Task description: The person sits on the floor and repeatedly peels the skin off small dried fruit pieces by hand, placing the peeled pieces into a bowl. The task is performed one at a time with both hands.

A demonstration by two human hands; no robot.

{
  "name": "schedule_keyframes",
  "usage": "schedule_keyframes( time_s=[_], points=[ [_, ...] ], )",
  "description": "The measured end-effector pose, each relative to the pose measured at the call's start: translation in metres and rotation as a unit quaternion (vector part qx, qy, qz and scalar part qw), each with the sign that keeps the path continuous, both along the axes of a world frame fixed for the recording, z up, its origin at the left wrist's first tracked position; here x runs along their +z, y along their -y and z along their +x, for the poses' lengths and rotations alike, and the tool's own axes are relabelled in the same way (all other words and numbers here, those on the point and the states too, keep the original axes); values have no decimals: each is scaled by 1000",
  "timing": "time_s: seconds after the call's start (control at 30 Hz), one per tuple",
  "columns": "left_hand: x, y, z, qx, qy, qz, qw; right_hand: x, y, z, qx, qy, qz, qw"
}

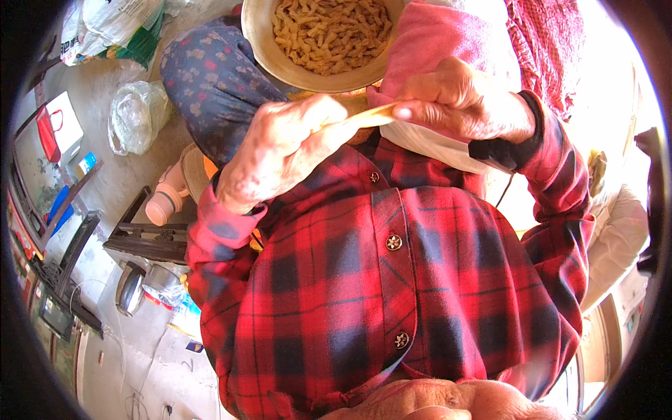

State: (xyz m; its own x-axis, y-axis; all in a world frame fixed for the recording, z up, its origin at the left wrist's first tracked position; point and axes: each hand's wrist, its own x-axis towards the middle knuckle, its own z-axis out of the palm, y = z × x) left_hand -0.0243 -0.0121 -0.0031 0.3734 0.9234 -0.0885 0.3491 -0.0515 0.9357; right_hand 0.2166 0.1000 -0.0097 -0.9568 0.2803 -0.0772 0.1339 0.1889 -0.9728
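A pale yellow strip is stretched between my two hands, just in front of the plaid shirt. My left hand is closed around its left end. At the other end, the thumb and fingers of my right hand pinch it. What the strip is made of does not show clearly. Just beyond my hands sits a wide metal basin, its upper part cut off by the picture's edge. Many short yellow-brown pieces lie heaped in it.
Pink cloth covers my right leg beside the basin. On the left floor are a clear plastic bag, a white-and-green sack, a dark wooden stool and a pink cylindrical object. An electric kettle stands lower left.
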Motion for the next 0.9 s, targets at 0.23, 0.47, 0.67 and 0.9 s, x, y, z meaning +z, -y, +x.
schedule_keyframes(
  time_s=[0.23,0.47,0.67,0.9],
  points=[
    [37,10,-32,69,-56,-76,993,7,4,-8,17,-34,49,998],
    [12,-50,-57,256,-86,47,962,-10,-43,-61,-120,-175,149,966],
    [-20,-122,-65,186,17,-22,982,-4,-106,-40,-125,2,147,981],
    [-47,-171,-44,183,-20,57,981,-35,-143,-40,-178,41,69,981]
  ],
)
